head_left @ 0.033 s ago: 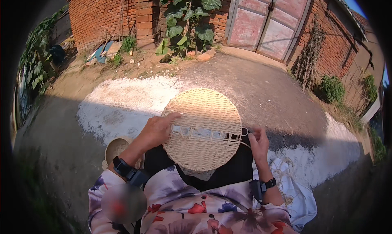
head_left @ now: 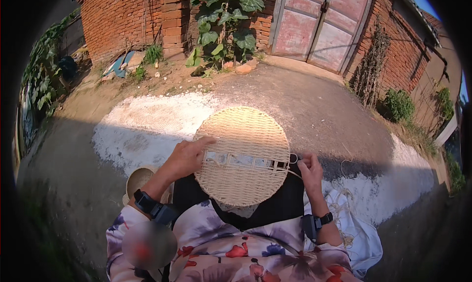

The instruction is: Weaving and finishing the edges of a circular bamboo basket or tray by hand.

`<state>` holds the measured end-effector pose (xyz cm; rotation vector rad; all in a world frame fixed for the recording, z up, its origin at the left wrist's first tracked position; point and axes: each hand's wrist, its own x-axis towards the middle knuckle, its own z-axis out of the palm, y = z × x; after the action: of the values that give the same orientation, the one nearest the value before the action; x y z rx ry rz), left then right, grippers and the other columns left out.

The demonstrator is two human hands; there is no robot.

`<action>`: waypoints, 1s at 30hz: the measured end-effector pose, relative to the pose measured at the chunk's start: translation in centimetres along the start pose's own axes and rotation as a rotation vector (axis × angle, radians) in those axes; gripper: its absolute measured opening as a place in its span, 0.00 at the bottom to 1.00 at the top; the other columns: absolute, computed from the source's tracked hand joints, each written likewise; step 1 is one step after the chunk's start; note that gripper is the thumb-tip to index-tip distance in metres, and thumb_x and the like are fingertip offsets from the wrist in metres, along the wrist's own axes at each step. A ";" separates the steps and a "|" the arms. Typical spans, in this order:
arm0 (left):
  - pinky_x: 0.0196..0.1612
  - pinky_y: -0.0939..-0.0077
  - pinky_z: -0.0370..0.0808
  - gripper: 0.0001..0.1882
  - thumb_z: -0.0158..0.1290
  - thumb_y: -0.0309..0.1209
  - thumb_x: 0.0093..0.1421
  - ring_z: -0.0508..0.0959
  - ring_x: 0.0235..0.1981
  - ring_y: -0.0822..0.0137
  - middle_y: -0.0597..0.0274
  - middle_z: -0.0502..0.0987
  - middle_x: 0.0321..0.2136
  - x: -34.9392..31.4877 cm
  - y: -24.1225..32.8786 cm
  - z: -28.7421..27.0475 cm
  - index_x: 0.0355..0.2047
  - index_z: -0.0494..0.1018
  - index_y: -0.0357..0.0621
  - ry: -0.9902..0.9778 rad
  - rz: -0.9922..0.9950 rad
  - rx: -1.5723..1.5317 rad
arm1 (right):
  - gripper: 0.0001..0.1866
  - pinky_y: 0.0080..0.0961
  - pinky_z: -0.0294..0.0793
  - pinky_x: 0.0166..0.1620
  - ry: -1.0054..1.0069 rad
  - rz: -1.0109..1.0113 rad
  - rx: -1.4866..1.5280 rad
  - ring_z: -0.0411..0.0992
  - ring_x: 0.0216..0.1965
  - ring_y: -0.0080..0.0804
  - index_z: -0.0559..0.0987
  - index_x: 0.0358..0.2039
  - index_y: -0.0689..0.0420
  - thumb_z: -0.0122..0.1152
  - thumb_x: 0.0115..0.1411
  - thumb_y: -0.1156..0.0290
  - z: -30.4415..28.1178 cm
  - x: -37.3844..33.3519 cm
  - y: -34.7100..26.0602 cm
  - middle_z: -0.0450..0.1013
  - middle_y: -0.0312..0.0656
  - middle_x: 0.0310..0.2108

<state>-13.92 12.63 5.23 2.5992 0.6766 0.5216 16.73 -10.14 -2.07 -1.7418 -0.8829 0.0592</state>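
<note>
A round, flat woven panel (head_left: 241, 183) of pale cord rests over my lap, its upper part in sunlight. Across its middle runs an open gap where bare crosswise strands show. My left hand (head_left: 189, 156) grips the panel's left edge, with the index finger lying on top of the weave. Just off the right edge, my right hand (head_left: 310, 171) has its fingers curled in a pinch at a pale cord (head_left: 295, 174) that leads out of the gap. A small cord loop stands out beside it. The fingertips of my right hand are partly hidden.
A small round woven basket (head_left: 139, 179) stands by my left forearm. Loose cord lies on a white sack (head_left: 359, 235) to my right. Farther off are a leafy plant (head_left: 223, 26), a brick wall (head_left: 123, 21) and a faded red double door (head_left: 322, 26).
</note>
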 end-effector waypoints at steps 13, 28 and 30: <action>0.26 0.70 0.72 0.18 0.50 0.19 0.51 0.75 0.20 0.67 0.63 0.73 0.19 -4.3 0.9 -1.2 0.44 0.70 0.43 0.083 -0.192 -0.204 | 0.03 0.19 0.61 0.24 -0.328 0.074 -0.017 0.60 0.19 0.14 0.76 0.30 0.60 0.56 0.54 0.78 0.8 1.5 3.3 0.65 0.29 0.16; 0.18 0.80 0.54 0.13 0.52 0.23 0.57 0.56 0.15 0.82 0.76 0.62 0.14 -6.8 -1.7 2.7 0.44 0.69 0.46 0.676 -0.679 -1.516 | 0.06 0.20 0.58 0.24 -0.237 0.000 0.013 0.55 0.19 0.15 0.78 0.32 0.59 0.55 0.53 0.80 0.5 0.1 2.0 0.57 0.28 0.15; 0.18 0.79 0.56 0.11 0.52 0.23 0.58 0.58 0.15 0.81 0.75 0.63 0.14 -7.4 -3.1 3.8 0.42 0.70 0.46 0.582 -0.599 -1.231 | 0.07 0.21 0.58 0.24 -0.254 -0.055 -0.018 0.55 0.19 0.15 0.78 0.32 0.59 0.55 0.53 0.81 -0.2 0.0 0.9 0.57 0.29 0.14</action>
<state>-19.42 10.15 -1.28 1.0344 0.8623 1.0527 17.27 -10.37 -2.73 -1.7505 -1.1182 0.2411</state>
